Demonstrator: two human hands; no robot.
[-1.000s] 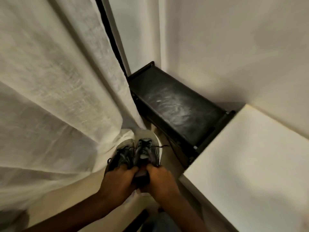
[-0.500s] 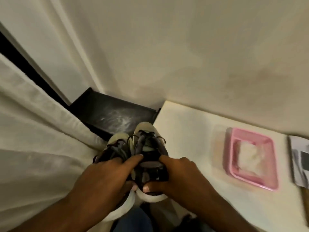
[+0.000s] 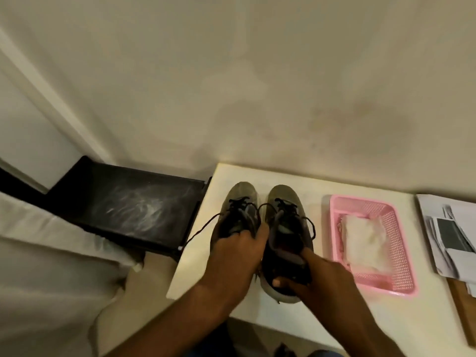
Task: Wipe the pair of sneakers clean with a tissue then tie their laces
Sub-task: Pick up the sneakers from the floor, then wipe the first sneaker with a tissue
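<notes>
Single head-worn camera looks steeply down, close over the table (image 3: 296,313) against a wall (image 3: 257,86).

Perforated plastic basket (image 3: 401,256); dusty matt black shelf (image 3: 134,204); smooth table (image 3: 288,328).

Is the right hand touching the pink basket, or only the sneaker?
Apart. In the head view the right hand grips the heel of the right sneaker, and a strip of white table shows between it and the pink basket.

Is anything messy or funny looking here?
Yes. The left sneaker has an untied lace that trails off the white table's left edge. The black shelf beside it shows pale smears, like dust.
</notes>
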